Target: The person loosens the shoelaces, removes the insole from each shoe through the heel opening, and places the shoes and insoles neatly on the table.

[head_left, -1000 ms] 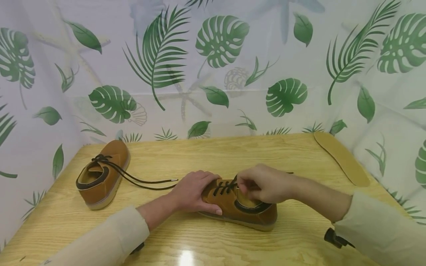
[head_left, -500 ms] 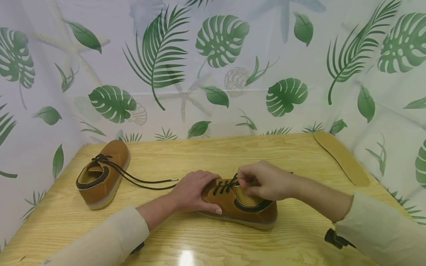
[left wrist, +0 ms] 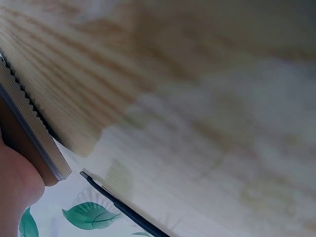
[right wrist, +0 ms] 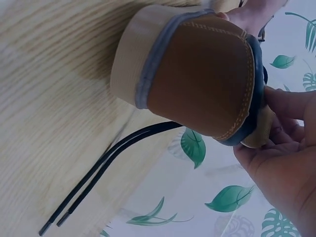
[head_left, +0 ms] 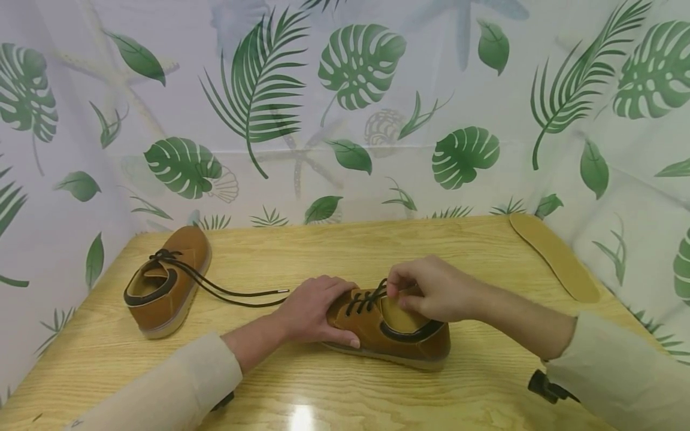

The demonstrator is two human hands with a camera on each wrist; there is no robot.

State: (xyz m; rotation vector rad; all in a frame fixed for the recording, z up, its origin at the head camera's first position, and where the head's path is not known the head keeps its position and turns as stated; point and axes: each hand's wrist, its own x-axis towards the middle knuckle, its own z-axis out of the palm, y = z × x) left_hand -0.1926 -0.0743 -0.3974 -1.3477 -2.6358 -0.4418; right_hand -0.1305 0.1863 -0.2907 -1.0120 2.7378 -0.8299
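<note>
A brown lace-up shoe with a dark padded collar lies on the table, its toe to the left. My left hand grips the front of it, thumb on the near side and fingers over the far side. My right hand is over the shoe's opening, thumb and fingers pinched together. In the right wrist view, a tan insole edge sticks up past the collar at the fingertips of that hand. The black laces are threaded, with loose ends trailing behind the shoe. In the left wrist view, the sole shows.
A matching brown shoe stands at the left, its long black laces running right toward my left hand. Another tan insole lies at the table's back right edge. A leaf-print cloth encloses the wooden table.
My right hand has risen slightly at the shoe's opening, and more of the tan inside shows. The left hand has kept its grip on the toe end.
</note>
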